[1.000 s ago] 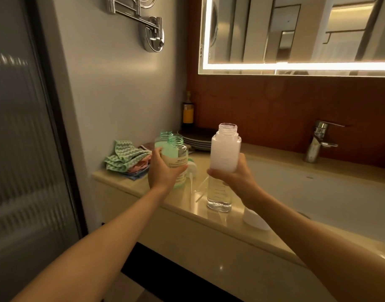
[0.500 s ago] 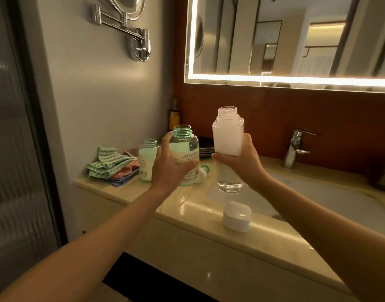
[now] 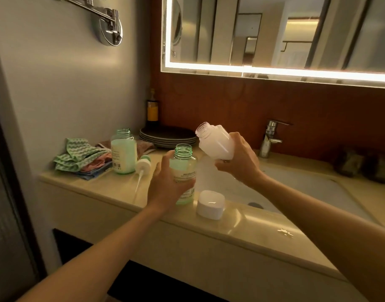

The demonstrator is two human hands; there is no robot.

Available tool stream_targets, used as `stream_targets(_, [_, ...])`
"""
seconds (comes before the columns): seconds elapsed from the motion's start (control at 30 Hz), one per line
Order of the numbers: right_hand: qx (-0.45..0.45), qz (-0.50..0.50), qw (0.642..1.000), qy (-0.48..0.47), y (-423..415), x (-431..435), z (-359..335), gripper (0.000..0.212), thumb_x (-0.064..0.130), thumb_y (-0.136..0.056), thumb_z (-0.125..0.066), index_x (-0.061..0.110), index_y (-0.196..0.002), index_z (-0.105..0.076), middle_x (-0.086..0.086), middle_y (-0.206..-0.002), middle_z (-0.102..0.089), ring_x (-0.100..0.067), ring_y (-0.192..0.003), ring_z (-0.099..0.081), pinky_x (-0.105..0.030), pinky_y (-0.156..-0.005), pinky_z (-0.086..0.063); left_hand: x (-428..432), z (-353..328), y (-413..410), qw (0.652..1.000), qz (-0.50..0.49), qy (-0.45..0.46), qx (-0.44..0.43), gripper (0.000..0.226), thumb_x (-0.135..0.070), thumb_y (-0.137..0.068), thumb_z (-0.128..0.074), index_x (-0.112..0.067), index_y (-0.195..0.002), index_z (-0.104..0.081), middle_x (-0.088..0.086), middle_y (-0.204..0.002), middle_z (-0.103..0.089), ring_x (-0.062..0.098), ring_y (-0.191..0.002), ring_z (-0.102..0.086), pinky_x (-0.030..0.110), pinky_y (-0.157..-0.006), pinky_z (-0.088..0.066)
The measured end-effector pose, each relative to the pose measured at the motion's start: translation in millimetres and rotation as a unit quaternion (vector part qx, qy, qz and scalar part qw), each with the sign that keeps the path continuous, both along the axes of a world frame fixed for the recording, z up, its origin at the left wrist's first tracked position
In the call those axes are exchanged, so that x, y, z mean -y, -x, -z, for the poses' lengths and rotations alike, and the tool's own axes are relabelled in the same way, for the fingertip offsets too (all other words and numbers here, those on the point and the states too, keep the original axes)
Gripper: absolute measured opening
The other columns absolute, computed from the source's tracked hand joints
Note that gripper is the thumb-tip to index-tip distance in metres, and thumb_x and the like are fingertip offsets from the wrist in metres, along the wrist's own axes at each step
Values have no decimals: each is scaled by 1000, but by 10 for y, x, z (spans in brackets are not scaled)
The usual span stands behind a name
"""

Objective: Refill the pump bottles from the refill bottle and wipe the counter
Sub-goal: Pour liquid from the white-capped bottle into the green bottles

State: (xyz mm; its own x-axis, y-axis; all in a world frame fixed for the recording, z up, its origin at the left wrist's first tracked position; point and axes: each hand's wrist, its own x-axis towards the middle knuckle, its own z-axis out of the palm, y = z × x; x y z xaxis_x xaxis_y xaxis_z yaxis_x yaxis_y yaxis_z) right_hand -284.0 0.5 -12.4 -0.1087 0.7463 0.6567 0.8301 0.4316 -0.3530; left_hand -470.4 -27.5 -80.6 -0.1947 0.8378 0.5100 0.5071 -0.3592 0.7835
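My left hand [image 3: 165,186] grips a clear green pump bottle [image 3: 185,168] with its neck open, upright over the counter's front edge. My right hand [image 3: 239,164] holds the white refill bottle [image 3: 215,144], uncapped and tilted with its mouth pointing left, just above and right of the green bottle's neck. No liquid is seen flowing. A second open green bottle [image 3: 123,153] stands further back on the counter [image 3: 113,188]. A white pump head with its tube [image 3: 142,165] lies beside it. A white cap [image 3: 210,204] sits near the counter's front edge.
Folded cloths [image 3: 82,158] in green, pink and blue lie at the left end. Dark plates [image 3: 167,136] are stacked at the back, with an amber bottle [image 3: 152,110] behind. The sink basin [image 3: 296,192] and tap [image 3: 269,138] are to the right. A small wet spot [image 3: 285,232] marks the front ledge.
Both bottles were lifted off the counter. The refill bottle has tipped from upright to slanted toward the green bottle, and the green bottle came lower and forward.
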Motion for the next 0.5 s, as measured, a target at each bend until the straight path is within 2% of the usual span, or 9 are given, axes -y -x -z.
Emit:
stream_targets(0.07, [18, 5, 1000, -3, -14, -13, 10, 71, 29, -64, -80, 13, -121, -40, -6, -113, -52, -12, -92, -44, -24, -65, -41, 10, -1, -7, 1000, -8, -9, -13, 89, -33, -63, -81, -30, -134, -28, 2, -132, -46, 22, -115, -49, 45, -91, -48])
stream_targets(0.13, [33, 9, 999, -5, -23, -15, -3, 72, 29, -64, -80, 14, -122, -40, -7, -114, -53, -12, -92, -44, -27, -66, -44, 9, -7, -14, 1000, -15, -5, -20, 89, -35, -63, -81, -29, -134, -27, 1, -132, -46, 23, -115, -50, 44, -89, -49])
stream_targets(0.27, [100, 10, 995, -19, -9, 12, -41, 74, 28, -66, -79, 13, -127, -40, -8, -119, -53, -15, -98, -46, -32, -80, -47, 38, -16, -56, 999, -19, 1, -29, 88, -34, -66, -80, -25, -135, -26, 1, -131, -50, 23, -114, -52, 38, -87, -49])
stream_targets(0.5, [157, 23, 987, -28, 3, 37, -82, 74, 29, -67, -79, 14, -128, -40, -8, -120, -53, -20, -104, -49, -33, -85, -46, 59, 3, -74, 998, -52, -4, -32, 88, -37, -66, -79, -26, -135, -26, 1, -130, -52, 23, -114, -53, 37, -85, -48])
